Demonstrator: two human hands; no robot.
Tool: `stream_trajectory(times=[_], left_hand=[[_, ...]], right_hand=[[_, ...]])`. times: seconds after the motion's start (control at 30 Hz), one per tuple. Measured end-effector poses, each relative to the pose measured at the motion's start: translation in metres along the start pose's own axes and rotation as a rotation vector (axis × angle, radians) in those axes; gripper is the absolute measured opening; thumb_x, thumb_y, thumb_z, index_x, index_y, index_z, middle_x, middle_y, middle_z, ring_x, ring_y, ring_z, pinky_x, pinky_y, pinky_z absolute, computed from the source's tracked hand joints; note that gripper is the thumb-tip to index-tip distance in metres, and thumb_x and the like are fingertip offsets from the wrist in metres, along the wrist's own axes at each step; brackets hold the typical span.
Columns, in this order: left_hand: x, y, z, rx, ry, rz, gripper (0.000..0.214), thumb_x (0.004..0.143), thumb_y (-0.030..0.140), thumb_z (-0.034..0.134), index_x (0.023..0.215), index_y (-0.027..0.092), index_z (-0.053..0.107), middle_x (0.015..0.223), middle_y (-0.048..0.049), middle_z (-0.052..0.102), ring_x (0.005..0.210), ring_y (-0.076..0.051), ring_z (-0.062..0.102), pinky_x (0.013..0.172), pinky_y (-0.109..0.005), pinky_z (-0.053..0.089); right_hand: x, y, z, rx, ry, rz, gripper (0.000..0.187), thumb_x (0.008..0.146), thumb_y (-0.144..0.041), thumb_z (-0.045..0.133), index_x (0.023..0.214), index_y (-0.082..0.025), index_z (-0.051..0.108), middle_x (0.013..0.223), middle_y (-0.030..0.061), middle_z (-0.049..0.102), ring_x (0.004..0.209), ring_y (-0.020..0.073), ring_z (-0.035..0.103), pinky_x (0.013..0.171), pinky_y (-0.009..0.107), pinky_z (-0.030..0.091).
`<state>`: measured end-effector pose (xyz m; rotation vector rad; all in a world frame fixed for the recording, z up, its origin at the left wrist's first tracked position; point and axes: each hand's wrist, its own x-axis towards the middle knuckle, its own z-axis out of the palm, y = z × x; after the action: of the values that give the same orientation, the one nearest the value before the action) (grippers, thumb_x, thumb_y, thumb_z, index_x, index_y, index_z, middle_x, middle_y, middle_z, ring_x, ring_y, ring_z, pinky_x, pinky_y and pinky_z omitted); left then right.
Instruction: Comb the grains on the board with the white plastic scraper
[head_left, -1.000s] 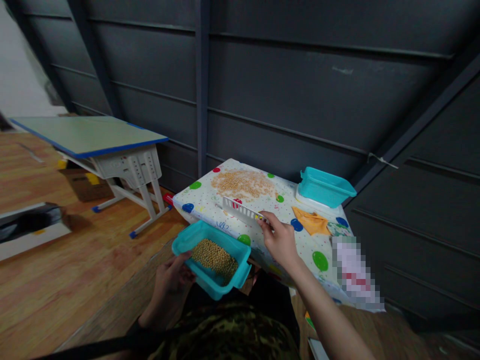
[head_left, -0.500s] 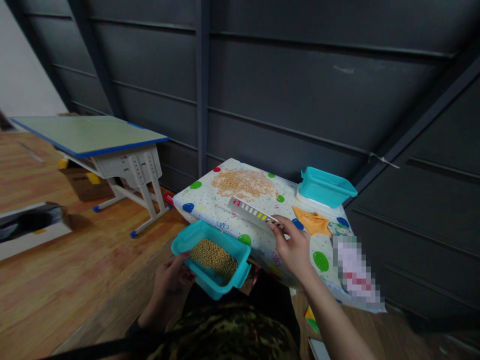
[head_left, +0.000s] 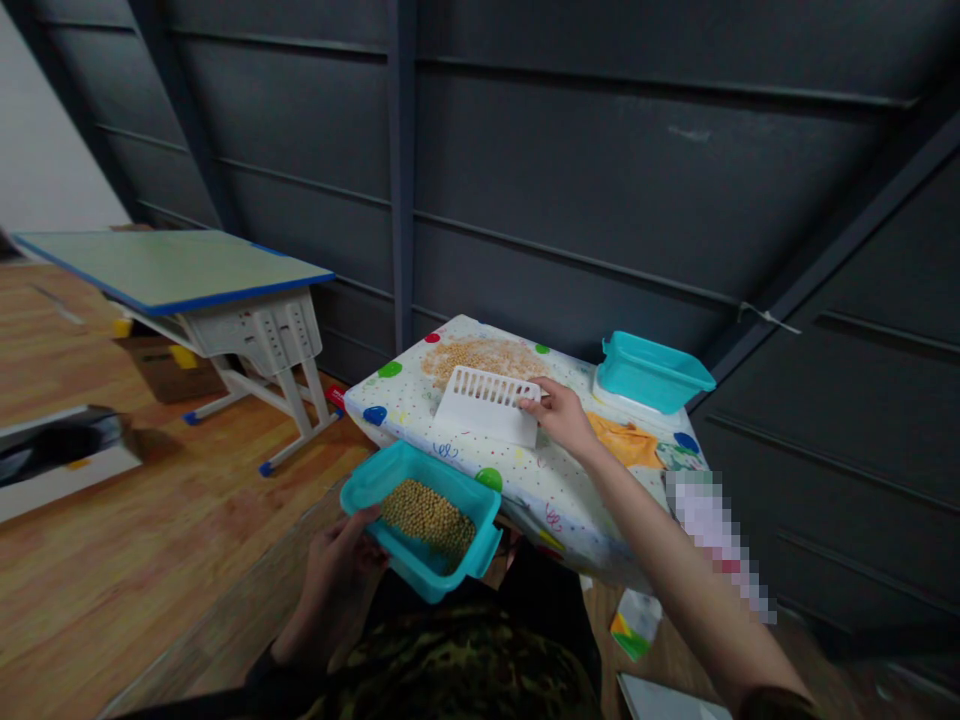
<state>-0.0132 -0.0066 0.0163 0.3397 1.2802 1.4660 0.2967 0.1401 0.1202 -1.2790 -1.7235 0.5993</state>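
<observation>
Right hand [head_left: 559, 412] pinches the upper right corner of a white slotted plate [head_left: 487, 418], held before the scatter of beans [head_left: 484, 352] on the spotted tablecloth [head_left: 577, 505]; contact with the cloth cannot be told. Left hand [head_left: 341, 555] grips the near-left rim of a teal tub [head_left: 422, 578], thumb over the edge, pale round beans [head_left: 427, 515] heaped inside. Orange cloth [head_left: 626, 442] lies beyond the right wrist, near a second teal tub [head_left: 652, 375].

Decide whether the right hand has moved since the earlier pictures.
Yes: judged against the orange cloth, the right hand has moved up the picture, farther over the table.
</observation>
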Motion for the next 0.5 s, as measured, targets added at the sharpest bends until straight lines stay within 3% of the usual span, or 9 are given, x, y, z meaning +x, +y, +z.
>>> stream_trajectory(times=[0.2,0.4,0.5], left_hand=[[-0.010,0.006,-0.001,-0.015,-0.036,-0.009,0.039,0.055,0.038,0.101,0.053,0.019,0.067,0.043,0.0023,0.062,0.036,-0.013,0.058,0.038,-0.022,0.049],[0.004,-0.003,-0.013,0.019,-0.031,-0.027,0.043,0.050,0.044,0.103,0.053,0.018,0.069,0.045,-0.0013,0.065,0.036,-0.015,0.058,0.037,-0.025,0.046],[0.002,-0.003,-0.014,0.022,-0.032,-0.036,0.045,0.048,0.046,0.104,0.052,0.018,0.069,0.044,-0.0016,0.064,0.036,-0.017,0.058,0.038,-0.027,0.047]], right_hand=[[0.061,0.032,-0.020,0.123,0.037,0.107,0.036,0.073,-0.044,0.084,0.096,-0.018,0.076,0.086,0.0065,0.076,0.072,0.0202,0.067,0.058,0.028,0.053],[0.084,0.055,-0.040,0.068,0.123,0.186,0.042,0.068,-0.047,0.089,0.095,-0.020,0.071,0.075,0.0016,0.070,0.063,0.0188,0.061,0.052,0.027,0.048],[0.089,0.059,-0.051,0.036,0.127,0.172,0.044,0.070,-0.050,0.088,0.096,-0.020,0.070,0.079,0.0035,0.071,0.068,0.0205,0.064,0.055,0.029,0.051]])
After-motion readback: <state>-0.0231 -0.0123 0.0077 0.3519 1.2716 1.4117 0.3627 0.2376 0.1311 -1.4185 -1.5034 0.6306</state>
